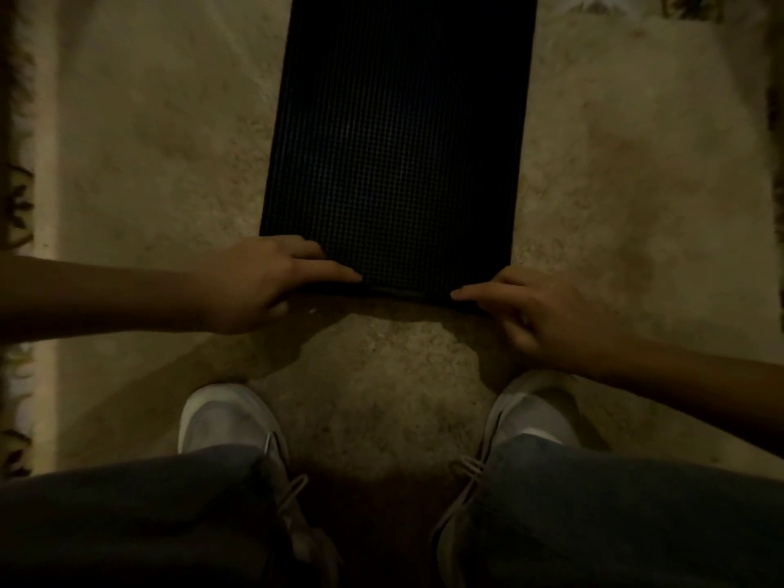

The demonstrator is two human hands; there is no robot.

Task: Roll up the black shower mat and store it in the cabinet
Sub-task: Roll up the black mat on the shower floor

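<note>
The black shower mat lies flat on a beige carpet, a long grid-textured rectangle running away from me past the top edge of the view. My left hand rests on its near left corner, fingers on top and thumb at the edge. At the near right corner sits my right hand, its index finger stretched along the near edge. Both hands pinch that edge, which is still flat on the floor. No cabinet is in view.
The beige carpet has a dark patterned border along the left side and at the top right. My two white shoes and grey trouser legs fill the bottom. The light is dim.
</note>
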